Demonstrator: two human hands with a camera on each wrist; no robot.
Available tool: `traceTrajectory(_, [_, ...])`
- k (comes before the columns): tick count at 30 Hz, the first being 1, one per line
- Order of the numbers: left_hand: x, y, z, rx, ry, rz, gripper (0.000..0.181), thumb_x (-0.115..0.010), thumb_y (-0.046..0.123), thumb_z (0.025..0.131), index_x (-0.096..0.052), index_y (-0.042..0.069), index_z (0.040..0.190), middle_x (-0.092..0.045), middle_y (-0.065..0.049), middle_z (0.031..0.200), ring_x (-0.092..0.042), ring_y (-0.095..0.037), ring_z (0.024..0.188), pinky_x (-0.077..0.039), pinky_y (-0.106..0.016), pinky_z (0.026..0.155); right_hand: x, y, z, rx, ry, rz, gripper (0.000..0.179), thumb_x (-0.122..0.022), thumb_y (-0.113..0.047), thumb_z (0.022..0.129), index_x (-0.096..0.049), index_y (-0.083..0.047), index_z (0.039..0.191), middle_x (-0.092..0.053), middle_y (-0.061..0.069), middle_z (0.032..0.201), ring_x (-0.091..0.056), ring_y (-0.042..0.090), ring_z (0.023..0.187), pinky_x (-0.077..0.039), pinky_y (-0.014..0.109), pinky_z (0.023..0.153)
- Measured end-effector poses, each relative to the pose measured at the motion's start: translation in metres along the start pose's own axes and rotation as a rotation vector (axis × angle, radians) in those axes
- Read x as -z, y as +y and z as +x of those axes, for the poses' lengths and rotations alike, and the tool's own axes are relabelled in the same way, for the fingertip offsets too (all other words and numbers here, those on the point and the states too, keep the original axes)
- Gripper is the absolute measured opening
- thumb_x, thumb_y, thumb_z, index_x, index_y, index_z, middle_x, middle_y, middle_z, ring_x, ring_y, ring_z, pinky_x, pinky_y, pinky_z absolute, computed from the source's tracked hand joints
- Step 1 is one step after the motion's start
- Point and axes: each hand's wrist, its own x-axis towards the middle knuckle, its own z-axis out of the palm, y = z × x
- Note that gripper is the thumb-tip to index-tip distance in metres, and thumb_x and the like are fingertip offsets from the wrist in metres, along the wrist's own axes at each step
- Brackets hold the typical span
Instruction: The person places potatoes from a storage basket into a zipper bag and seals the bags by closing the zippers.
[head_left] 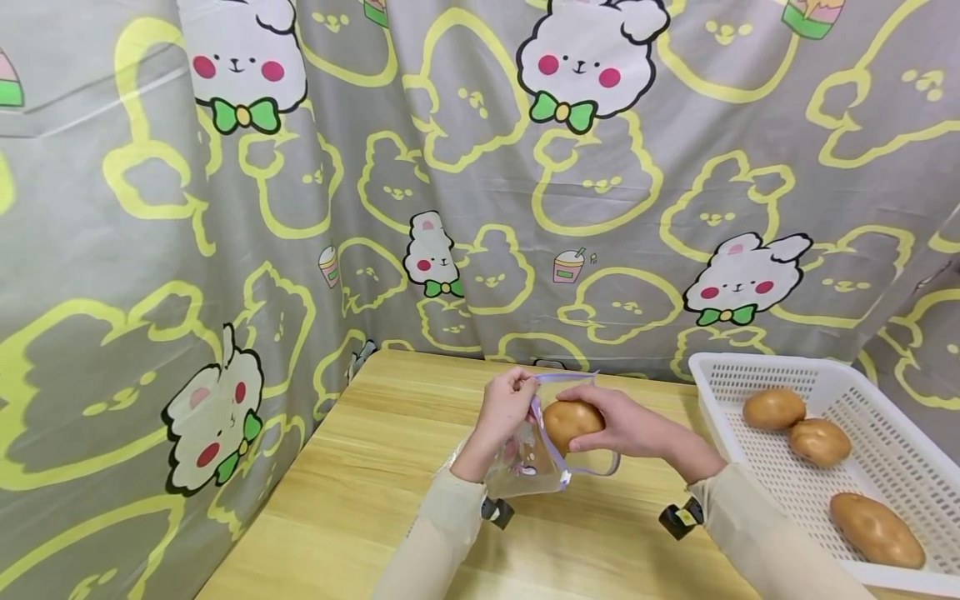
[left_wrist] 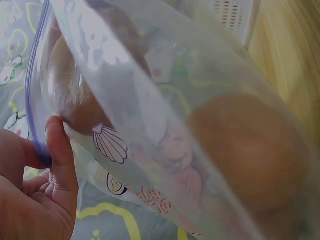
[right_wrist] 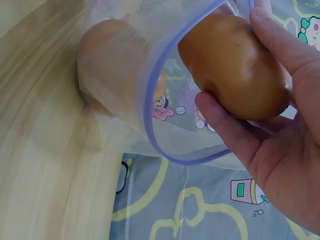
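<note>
Clear plastic bag with a purple rim and cartoon prints slants over the pale wooden table, its rim pinched by the left hand; within, one brown potato shows hazily through the film. At the mouth, a smooth, glossy, dimpled brown oval potato is clamped by the right hand, some fingers hidden behind it. Rightmost, the frame crops a white perforated plastic basket holding three brown potatoes.
</note>
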Motion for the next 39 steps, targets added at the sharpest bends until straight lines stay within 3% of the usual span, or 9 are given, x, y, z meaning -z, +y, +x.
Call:
traceTrajectory(7, [0.0,0.0,-0.001,-0.015,0.025,0.008,0.014,-0.052,0.0,0.093,-0.061,-0.006,0.085,-0.06,-0.022,0.065,-0.05,-0.007,0.04,-0.054,-0.053,0.055,-0.002,0.001,-0.001,-0.07,-0.03,0.111,0.059,-0.071,-0.031,0.085,-0.047,-0.007,0.134,-0.056,0.01,0.12,-0.056,0.018,0.092,-0.051,0.03,0.074])
traceTrajectory(14, [0.0,0.002,-0.001,-0.005,0.022,0.008,0.013,-0.051,-0.001,0.093,-0.061,-0.006,0.085,-0.059,-0.02,0.064,-0.05,-0.007,0.041,-0.056,-0.049,0.053,0.0,0.0,-0.002,-0.083,-0.053,0.179,0.054,-0.066,-0.021,0.09,-0.045,-0.006,0.136,-0.054,0.012,0.123,-0.056,0.019,0.094,-0.052,0.03,0.077])
traceTrajectory(21, [-0.001,0.0,0.001,0.001,0.004,-0.008,0.013,-0.05,-0.001,0.093,-0.06,-0.006,0.086,-0.059,-0.022,0.064,-0.051,-0.009,0.042,-0.055,-0.047,0.052,-0.003,0.004,0.001,-0.085,-0.048,0.1,0.056,-0.067,-0.022,0.089,-0.044,-0.003,0.137,-0.054,0.013,0.123,-0.056,0.02,0.096,-0.052,0.03,0.077])
traceTrajectory(24, [-0.004,-0.013,0.008,0.011,0.005,-0.009,0.014,-0.051,0.001,0.094,-0.061,-0.005,0.087,-0.059,-0.019,0.063,-0.051,-0.011,0.042,-0.055,-0.046,0.05,-0.004,0.006,0.002,-0.095,-0.028,0.071,0.057,-0.069,-0.02,0.088,-0.045,-0.001,0.136,-0.055,0.013,0.121,-0.057,0.02,0.095,-0.052,0.03,0.076])
traceTrajectory(30, [-0.008,-0.037,0.019,0.012,0.018,-0.01,0.015,-0.052,0.008,0.095,-0.062,0.0,0.088,-0.057,-0.006,0.059,-0.051,-0.009,0.042,-0.052,-0.031,0.043,-0.005,0.006,0.003,-0.133,0.009,0.017,0.057,-0.071,-0.018,0.085,-0.048,-0.001,0.134,-0.057,0.013,0.117,-0.057,0.019,0.092,-0.052,0.03,0.074])
traceTrajectory(39, [-0.008,-0.039,0.021,-0.017,0.016,-0.008,0.015,-0.052,0.009,0.094,-0.062,0.002,0.086,-0.056,-0.003,0.058,-0.052,-0.01,0.041,-0.051,-0.027,0.042,-0.005,0.009,0.002,-0.132,-0.053,-0.002,0.053,-0.067,-0.009,0.081,-0.051,-0.003,0.131,-0.056,0.013,0.118,-0.054,0.019,0.092,-0.05,0.033,0.074])
